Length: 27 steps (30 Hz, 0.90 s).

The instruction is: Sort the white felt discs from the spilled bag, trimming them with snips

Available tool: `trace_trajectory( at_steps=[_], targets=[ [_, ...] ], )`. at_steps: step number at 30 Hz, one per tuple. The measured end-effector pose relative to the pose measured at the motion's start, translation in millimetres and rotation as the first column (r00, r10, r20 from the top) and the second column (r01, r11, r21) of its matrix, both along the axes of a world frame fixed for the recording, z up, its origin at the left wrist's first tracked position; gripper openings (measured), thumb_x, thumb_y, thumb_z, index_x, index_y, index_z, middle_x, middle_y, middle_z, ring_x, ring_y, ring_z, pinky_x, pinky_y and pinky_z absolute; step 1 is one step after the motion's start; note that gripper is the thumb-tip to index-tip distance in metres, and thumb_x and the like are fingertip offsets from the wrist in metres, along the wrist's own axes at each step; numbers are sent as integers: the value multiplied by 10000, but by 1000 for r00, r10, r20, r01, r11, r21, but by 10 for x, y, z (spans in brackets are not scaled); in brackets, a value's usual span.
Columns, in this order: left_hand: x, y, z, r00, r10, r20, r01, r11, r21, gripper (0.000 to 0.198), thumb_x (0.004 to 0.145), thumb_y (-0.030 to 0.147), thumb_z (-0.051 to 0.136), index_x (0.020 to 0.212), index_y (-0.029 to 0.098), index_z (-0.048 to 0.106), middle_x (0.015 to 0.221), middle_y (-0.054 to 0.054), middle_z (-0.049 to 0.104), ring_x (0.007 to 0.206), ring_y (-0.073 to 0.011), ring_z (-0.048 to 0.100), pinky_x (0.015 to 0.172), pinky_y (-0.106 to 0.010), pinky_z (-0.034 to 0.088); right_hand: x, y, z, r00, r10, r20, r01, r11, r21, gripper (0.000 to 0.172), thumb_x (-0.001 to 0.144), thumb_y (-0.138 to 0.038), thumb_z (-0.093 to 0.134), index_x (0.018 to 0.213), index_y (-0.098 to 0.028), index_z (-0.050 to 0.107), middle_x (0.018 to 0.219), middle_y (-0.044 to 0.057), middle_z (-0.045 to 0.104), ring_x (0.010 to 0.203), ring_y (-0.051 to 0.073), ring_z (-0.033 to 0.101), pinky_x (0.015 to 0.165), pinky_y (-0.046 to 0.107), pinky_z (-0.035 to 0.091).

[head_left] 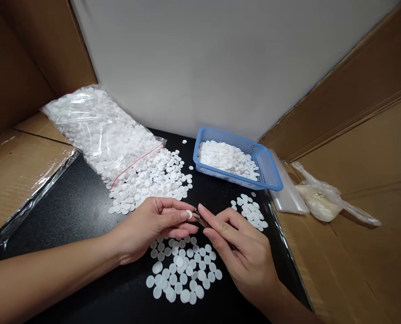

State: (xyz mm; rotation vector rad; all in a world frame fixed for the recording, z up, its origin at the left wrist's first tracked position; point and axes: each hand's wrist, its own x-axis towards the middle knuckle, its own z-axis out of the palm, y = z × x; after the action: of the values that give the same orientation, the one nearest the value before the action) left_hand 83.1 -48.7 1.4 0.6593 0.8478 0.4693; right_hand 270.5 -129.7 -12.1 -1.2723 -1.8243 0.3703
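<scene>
Between thumb and fingers, my left hand (166,218) pinches a small white disc (189,214) near the middle of the view. Tweezers (201,220), dark and metallic, are gripped in my right hand (243,245), their tips pointing left at the disc. Whether the tips touch it I cannot tell. Below both hands, a loose patch of white discs (183,274) lies spread on the black tabletop (85,202). More discs (153,180) spill from the mouth of a large clear bag (95,130) with a red zip line, at the left.
A blue plastic basket (271,171) holding many white discs stands behind my hands. Right of it is a smaller group of discs (251,211), then flat clear bags (290,193) and a knotted plastic bag (322,200) on cardboard. Cardboard walls (366,121) and a pale wall (200,67) enclose the table.
</scene>
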Motion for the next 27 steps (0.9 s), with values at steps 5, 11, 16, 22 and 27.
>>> trace_trajectory(
  at_steps=[5,11,16,22,27],
  targets=[
    [161,23,98,1000,9,24,-11,997,79,201,777,236,834,916,104,775,862,-88,782,769,-140,758,707,-149,602,16,-2,25,994,-107,29,104,992,76,453,966,-133,553,1384,-302,591,771,22,554,631,137,551,519,262,467],
    [211,-22,140,999,1,48,-5,996,87,247,723,273,875,878,111,772,874,-78,774,776,-152,760,709,-164,610,50,14,37,988,-154,33,149,981,125,437,968,-137,550,1374,-293,594,768,15,572,635,124,561,529,242,483],
    [212,-54,121,997,-12,71,6,996,88,218,745,274,861,869,116,775,834,-61,776,776,-127,754,737,-150,606,62,-2,13,987,-146,65,136,981,138,454,964,-115,550,1382,-287,586,764,7,566,630,110,567,546,229,489],
    [173,-31,113,993,-91,78,83,992,97,194,775,260,839,902,125,782,856,-79,792,827,-134,760,766,-150,604,81,-14,15,982,-141,126,123,982,144,442,970,-124,548,1379,-287,594,754,6,570,615,100,550,542,215,491],
    [145,-1,129,990,-122,76,117,991,70,181,738,200,863,889,137,785,833,-74,797,827,-139,765,743,-136,603,86,-18,6,983,-128,133,109,984,142,454,962,-99,560,1383,-267,592,759,7,564,618,99,539,542,216,481]
  ],
)
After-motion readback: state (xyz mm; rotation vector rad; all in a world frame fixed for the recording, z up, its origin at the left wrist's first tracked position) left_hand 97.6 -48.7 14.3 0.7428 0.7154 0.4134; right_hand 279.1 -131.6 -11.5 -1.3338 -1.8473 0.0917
